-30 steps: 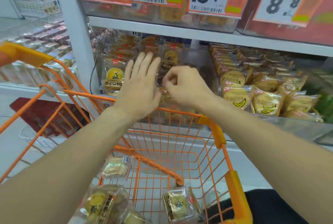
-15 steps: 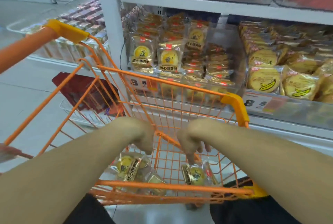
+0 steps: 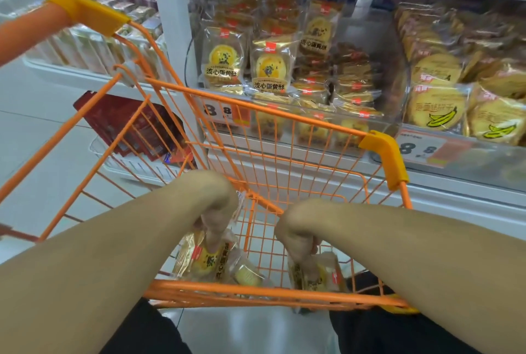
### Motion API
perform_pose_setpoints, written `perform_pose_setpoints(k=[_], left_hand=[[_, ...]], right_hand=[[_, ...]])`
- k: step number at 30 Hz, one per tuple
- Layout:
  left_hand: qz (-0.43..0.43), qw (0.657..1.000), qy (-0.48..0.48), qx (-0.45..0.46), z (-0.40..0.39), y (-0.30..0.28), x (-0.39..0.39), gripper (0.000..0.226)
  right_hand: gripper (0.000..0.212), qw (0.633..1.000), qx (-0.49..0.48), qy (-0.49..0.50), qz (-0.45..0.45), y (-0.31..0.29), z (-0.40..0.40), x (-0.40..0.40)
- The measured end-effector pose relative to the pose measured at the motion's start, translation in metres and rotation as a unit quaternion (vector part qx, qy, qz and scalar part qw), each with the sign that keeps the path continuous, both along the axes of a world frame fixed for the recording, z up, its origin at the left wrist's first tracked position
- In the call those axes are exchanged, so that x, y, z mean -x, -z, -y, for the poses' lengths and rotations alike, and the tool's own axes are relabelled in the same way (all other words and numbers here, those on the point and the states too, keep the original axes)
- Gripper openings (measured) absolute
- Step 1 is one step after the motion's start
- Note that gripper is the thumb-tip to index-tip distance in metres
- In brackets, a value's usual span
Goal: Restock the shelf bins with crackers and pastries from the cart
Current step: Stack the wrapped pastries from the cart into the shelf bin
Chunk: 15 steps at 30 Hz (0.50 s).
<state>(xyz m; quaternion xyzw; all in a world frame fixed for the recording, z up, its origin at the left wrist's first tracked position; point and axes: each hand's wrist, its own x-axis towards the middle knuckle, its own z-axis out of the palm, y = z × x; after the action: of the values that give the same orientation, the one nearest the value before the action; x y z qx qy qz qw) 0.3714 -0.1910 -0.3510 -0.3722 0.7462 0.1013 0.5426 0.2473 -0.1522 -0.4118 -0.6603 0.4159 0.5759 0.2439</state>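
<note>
A: What's nearest?

B: Both hands are down in the orange cart (image 3: 287, 114). The left hand (image 3: 212, 211) has its fingers curled round a pastry pack (image 3: 207, 259) lying on the cart floor. The right hand (image 3: 297, 235) is clenched on another pack (image 3: 318, 274), just beside the near rail.

A: So neither is empty?

B: It looks that way. Fingers bend round the wrappers on both sides, though the wrists hide much of the grip.

A: How much stock remains in the cart?

B: I count about 3 packs: those 2, and 1 more (image 3: 247, 275) lying beside the left one. The arms may hide others.

A: And beyond the cart?

B: The shelf bin (image 3: 392, 126) straight ahead holds the same egg-yolk pastries. 2 packs (image 3: 225, 59) stand upright at its front left, with rows stacked behind, but the right side sits lower, with a hollow near the back.

A: Further right?

B: A bin of banana crackers (image 3: 438, 108), heaped high already.

A: Your reading of progress?

B: Late on, I'd judge. The pastry bin is largely filled and the cart almost emptied. What's left is lifting these last packs across into that low right side.
</note>
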Motion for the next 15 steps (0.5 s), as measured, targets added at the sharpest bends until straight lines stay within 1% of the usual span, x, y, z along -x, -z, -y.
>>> perform_pose_setpoints(k=[3, 4, 6, 7, 8, 10, 12, 13, 15], left_hand=[[-0.076, 0.997, -0.026, 0.016, 0.007, -0.002, -0.003, 0.040], [-0.108, 0.992, -0.056, 0.022, 0.008, -0.006, -0.003, 0.037], [-0.177, 0.977, -0.110, 0.035, 0.014, -0.015, -0.003, 0.030], [-0.215, 0.966, -0.134, 0.042, 0.017, -0.019, -0.004, 0.025], [-0.252, 0.954, -0.156, 0.045, 0.018, -0.022, -0.006, 0.020], [-0.307, 0.935, -0.171, 0.058, 0.021, -0.027, -0.010, 0.013], [-0.358, 0.914, -0.171, 0.084, 0.025, -0.030, -0.012, 0.015], [-0.394, 0.896, -0.178, 0.101, 0.026, -0.032, -0.013, 0.020], [-0.473, 0.848, -0.198, 0.136, 0.028, -0.036, -0.011, 0.028]], right_hand=[[0.031, 0.998, 0.006, 0.045, 0.044, -0.002, 0.009, -0.003], [0.032, 0.996, 0.023, 0.055, 0.060, -0.010, 0.013, -0.005], [0.041, 0.990, 0.081, 0.049, 0.103, -0.029, 0.023, -0.003], [0.047, 0.981, 0.119, 0.059, 0.142, -0.042, 0.027, 0.002], [0.049, 0.965, 0.146, 0.100, 0.192, -0.057, 0.031, 0.012], [0.041, 0.913, 0.172, 0.200, 0.311, -0.088, 0.032, 0.037], [0.031, 0.853, 0.172, 0.266, 0.415, -0.108, 0.026, 0.063], [0.032, 0.822, 0.176, 0.297, 0.453, -0.112, 0.022, 0.073], [0.041, 0.761, 0.194, 0.352, 0.509, -0.114, 0.016, 0.089]])
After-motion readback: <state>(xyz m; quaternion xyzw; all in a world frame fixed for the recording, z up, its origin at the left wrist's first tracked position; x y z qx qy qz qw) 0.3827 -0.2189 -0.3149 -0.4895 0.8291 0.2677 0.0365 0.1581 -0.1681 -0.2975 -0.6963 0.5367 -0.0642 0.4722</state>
